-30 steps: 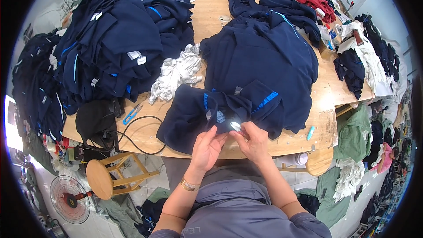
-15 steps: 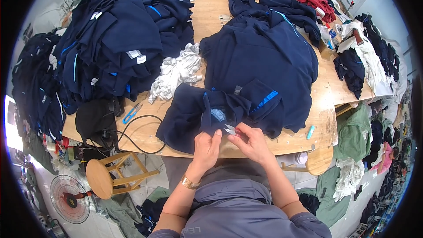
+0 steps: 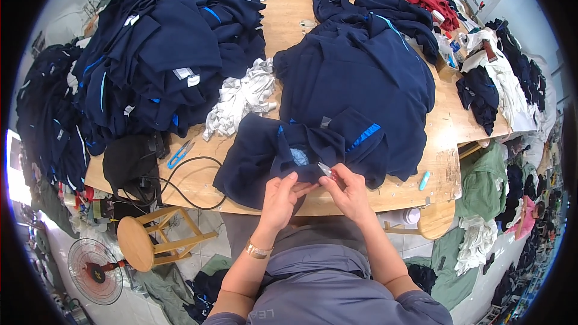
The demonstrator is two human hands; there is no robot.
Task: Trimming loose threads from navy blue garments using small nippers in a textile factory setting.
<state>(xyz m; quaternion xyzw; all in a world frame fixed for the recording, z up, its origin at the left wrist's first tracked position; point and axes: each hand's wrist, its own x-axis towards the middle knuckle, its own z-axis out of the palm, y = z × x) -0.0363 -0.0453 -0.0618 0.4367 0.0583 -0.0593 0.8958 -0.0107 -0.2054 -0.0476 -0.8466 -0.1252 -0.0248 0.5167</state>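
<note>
At the front of the table lies a navy garment (image 3: 248, 159), its edge turned back around a light blue-grey patch. My left hand (image 3: 280, 198) is closed on the near edge of that cloth, thumb on top and fingers partly hidden. Just to the right, my right hand (image 3: 348, 195) grips small thread snips (image 3: 327, 171) with silver blades and a reddish handle. The blades point up and left, close to the cloth; whether they touch it I cannot tell. Behind lies a pile of navy garments (image 3: 355, 78) with blue trim.
A larger navy pile (image 3: 162, 42) stands at the left, with white cloth strips (image 3: 241, 96) beside it. Blue snips (image 3: 179, 155), a black cap (image 3: 129, 165) and a cable lie at front left. A cyan marker-like stick (image 3: 424, 180) lies right. A wooden stool (image 3: 135, 244) stands below.
The snips and my right hand have shifted slightly right, and the blades have come closer together. My left fingers have stretched a little toward the right along the cloth.
</note>
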